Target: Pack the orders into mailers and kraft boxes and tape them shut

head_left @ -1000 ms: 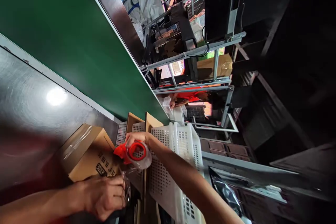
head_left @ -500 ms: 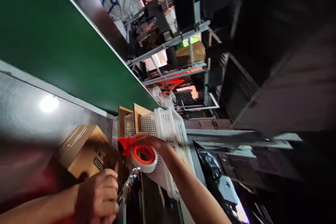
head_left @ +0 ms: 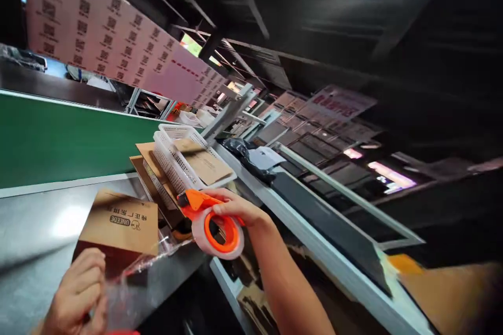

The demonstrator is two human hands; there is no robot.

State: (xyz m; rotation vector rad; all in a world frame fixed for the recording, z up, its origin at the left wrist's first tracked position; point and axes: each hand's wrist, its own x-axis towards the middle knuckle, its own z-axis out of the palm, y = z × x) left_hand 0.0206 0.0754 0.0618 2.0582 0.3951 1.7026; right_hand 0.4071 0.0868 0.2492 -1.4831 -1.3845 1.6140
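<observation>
My right hand (head_left: 239,207) is wrapped around an orange tape dispenser (head_left: 200,202) carrying a wide roll of clear tape (head_left: 199,233), held in the air above the metal table's edge. A shiny, crumpled strip of clear tape (head_left: 151,258) stretches from the dispenser's side down toward my left hand (head_left: 80,290). That hand is closed, apparently on the strip's end; the grip itself is partly hidden. Just beyond my left hand, a brown cardboard box (head_left: 121,220) with dark printing sits on the table.
White perforated baskets (head_left: 173,167) with flat cardboard stand behind the dispenser. A green panel (head_left: 78,141) borders the metal table (head_left: 23,230). To the right runs a dark conveyor-like surface (head_left: 326,209) bearing a black plastic bag (head_left: 243,154). A sheet of printed codes (head_left: 118,36) hangs above.
My view has swung up and tilted. My left hand has moved left and away from the dispenser, and the clear strip between them looks longer. My right hand still holds the dispenser.
</observation>
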